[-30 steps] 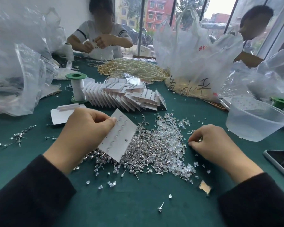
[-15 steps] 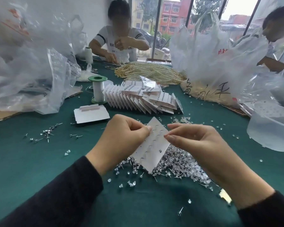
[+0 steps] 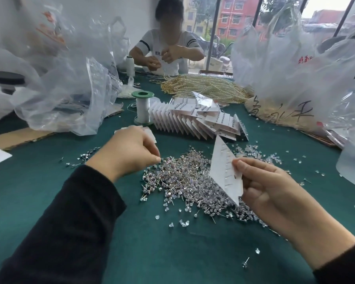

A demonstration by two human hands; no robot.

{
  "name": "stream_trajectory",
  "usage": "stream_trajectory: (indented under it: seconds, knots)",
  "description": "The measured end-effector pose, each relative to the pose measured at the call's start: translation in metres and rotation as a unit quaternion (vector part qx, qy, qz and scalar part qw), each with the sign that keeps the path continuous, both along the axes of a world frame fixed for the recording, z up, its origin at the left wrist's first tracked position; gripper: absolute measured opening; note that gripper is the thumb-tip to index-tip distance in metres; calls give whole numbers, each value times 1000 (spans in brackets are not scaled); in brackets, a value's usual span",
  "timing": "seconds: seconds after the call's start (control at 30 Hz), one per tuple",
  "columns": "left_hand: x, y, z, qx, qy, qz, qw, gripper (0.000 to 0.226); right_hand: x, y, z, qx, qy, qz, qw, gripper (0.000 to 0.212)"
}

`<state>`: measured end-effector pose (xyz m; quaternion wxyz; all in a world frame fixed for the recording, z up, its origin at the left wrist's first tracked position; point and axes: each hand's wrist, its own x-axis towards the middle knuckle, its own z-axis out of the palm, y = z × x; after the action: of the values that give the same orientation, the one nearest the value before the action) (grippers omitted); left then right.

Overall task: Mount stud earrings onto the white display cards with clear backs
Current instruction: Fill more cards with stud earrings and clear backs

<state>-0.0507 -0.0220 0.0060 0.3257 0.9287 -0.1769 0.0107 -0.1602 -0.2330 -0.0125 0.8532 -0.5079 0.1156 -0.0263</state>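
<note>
One card (image 3: 223, 175) pinched by right fingers (image 3: 252, 168); left fingers (image 3: 150, 153) curled at stud pile (image 3: 184, 181), hold unclear

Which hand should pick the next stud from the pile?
Left, I'd say. The left hand has its fingertips at the edge of the stud pile, while the right hand is occupied pinching the white card.

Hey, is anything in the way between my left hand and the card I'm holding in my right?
Nothing visible. The left hand sits at the left edge of the stud pile; the right hand pinches the white card over its right side. Only the low pile lies between them.
</note>
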Motion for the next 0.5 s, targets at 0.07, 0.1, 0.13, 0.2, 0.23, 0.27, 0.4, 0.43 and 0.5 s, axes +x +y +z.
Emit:
stream_trajectory:
  seconds: [0.07, 0.1, 0.13, 0.2, 0.23, 0.27, 0.4, 0.43, 0.5]
  knots:
    - [-4, -3, -3, 53, 54, -36, 996, 8, -1, -1, 1, 17, 6, -2, 1000, 13]
    - [-5, -6, -4, 69, 61, -44, 995, 9, -2, 0, 2, 22, 6, -2, 1000, 13]
    - [-6, -9, -6, 79, 59, -47, 994, 10, -2, 0, 2, 25, 5, -1, 1000, 13]
    - [-6, -12, -7, 87, 45, -44, 994, 12, -3, 0, 3, 34, 5, -1, 999, 13]
    - [-7, -12, -5, 87, 36, -42, 995, 12, -4, 0, 3, 41, 6, -1, 999, 12]
    - [-7, -11, -4, 86, 31, -42, 995, 12, -5, -1, 4, 46, 6, -1, 999, 12]
    - [-8, -7, -1, 104, 53, -50, 992, 10, -6, 0, 6, 52, 5, -3, 999, 15]
    - [-9, -7, -1, 114, 57, -51, 991, 11, -6, -1, 6, 53, 5, -4, 999, 16]
    - [-10, -7, -2, 128, 54, -51, 989, 11, -6, -1, 5, 62, 7, 1, 998, 16]
